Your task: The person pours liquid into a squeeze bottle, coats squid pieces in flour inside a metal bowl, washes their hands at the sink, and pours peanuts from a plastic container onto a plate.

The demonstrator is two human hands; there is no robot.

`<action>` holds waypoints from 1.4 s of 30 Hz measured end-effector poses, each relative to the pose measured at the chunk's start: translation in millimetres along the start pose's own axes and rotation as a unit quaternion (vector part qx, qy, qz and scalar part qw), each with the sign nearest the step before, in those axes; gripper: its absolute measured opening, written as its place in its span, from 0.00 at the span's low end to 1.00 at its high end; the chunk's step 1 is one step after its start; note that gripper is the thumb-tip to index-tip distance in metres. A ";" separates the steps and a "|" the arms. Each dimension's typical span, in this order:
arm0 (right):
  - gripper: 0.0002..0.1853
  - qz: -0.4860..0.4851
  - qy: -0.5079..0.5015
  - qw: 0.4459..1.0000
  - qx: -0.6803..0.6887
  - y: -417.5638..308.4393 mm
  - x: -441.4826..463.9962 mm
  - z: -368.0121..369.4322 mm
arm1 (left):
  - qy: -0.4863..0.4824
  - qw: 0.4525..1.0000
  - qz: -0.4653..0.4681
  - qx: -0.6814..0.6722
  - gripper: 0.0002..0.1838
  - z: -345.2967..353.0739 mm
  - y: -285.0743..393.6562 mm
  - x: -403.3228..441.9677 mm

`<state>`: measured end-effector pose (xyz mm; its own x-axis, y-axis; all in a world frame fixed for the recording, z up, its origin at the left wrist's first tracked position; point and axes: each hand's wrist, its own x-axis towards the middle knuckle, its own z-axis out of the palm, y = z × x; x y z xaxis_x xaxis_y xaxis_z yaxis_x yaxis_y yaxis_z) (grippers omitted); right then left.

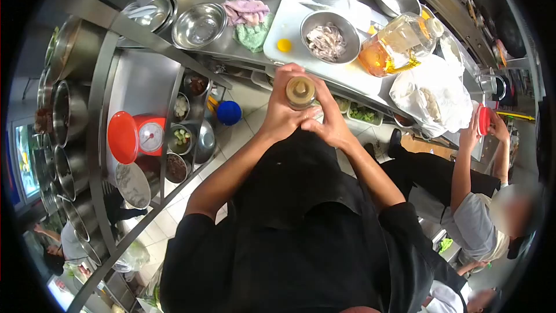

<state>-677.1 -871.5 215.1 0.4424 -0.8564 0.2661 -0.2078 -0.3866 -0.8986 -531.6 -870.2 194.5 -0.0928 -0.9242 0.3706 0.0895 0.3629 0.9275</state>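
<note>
My left hand [279,111] and right hand [331,119] grip a brownish cylindrical container [301,91]; beyond them sits a round metal bowl [351,39] of pale strips [326,42].

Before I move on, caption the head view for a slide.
Left hand and right hand grip a container near a cutting board bearing a metal bowl.

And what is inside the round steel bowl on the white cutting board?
The round steel bowl holds pale, thin pieces, possibly meat; whatever lies beneath them is covered.

1 wide head view looks down on the hands [281,109]
</note>
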 end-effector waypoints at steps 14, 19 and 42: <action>0.23 0.456 0.002 0.810 0.369 65.4 -28.2 -106.0 | 0.090 0.962 -0.235 -0.105 0.26 31.2 -53.8 20.3; 0.23 0.468 -0.041 0.790 0.394 73.2 -17.2 -126.0 | 0.046 0.980 -0.173 -0.087 0.18 55.1 -3.4 44.5; 0.19 0.217 0.044 0.951 0.215 118.1 -60.7 -125.4 | -0.178 0.907 -0.368 -0.100 0.32 220.6 -30.3 132.2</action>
<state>-837.9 -908.1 136.6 0.3175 -0.9362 -0.1508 0.0301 0.1689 -0.9852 -765.3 -977.1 226.2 -0.5112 -0.7974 -0.3206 0.0486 -0.3993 0.9155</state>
